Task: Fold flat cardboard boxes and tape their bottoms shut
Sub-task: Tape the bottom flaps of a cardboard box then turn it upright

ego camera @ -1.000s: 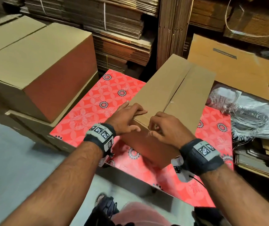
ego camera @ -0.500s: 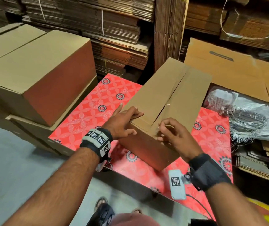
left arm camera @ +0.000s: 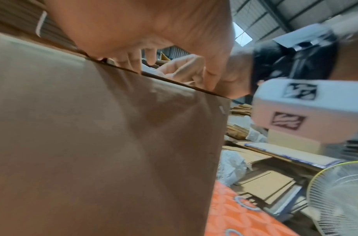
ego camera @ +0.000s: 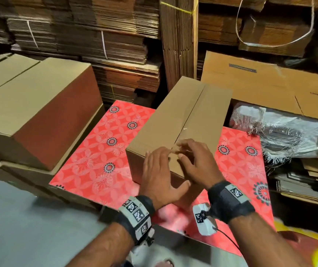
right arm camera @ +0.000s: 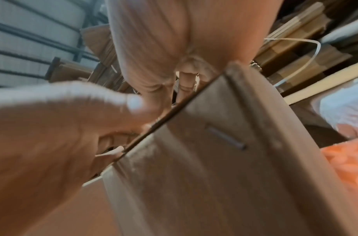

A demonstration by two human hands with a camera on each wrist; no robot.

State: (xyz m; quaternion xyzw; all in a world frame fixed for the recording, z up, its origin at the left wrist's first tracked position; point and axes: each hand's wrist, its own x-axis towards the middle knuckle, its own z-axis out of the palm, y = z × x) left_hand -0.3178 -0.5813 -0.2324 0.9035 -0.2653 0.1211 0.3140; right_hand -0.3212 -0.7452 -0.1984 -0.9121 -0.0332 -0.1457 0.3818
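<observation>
Stacks of flat cardboard (ego camera: 100, 41) filled the back wall, bundled with white straps. Taped box (ego camera: 37, 110) sat at the left, on other cartons. Counter (ego camera: 96, 166), covered in a red floral sheet, carried the work piece. A large flattened carton (ego camera: 266, 87) leaned at the right rear, with a silvery plastic bundle (ego camera: 289, 135) lying below it. A white fan (left arm camera: 339, 196) showed in the left wrist view, low at the right.

Cardboard box (ego camera: 185, 116) stood on the counter, bottom side up, its 2 long flaps closed and meeting along a centre seam. A metal staple (right arm camera: 226, 138) was visible on the near side wall, close to the corner.

Left hand (ego camera: 160, 174): fingers spread and nearly straight, laid over the near top edge of the box, thumb down along the near wall. It pressed on the box and gripped nothing.

Right hand (ego camera: 196, 162): fingers loosely bent, tips resting on the flaps at the near end of the seam, thumb pointing toward the left hand. Motion blur at the fingertips; no grasp could be made out. The 2 hands lay just beside each other. Both wrists carried black bands with printed markers.
</observation>
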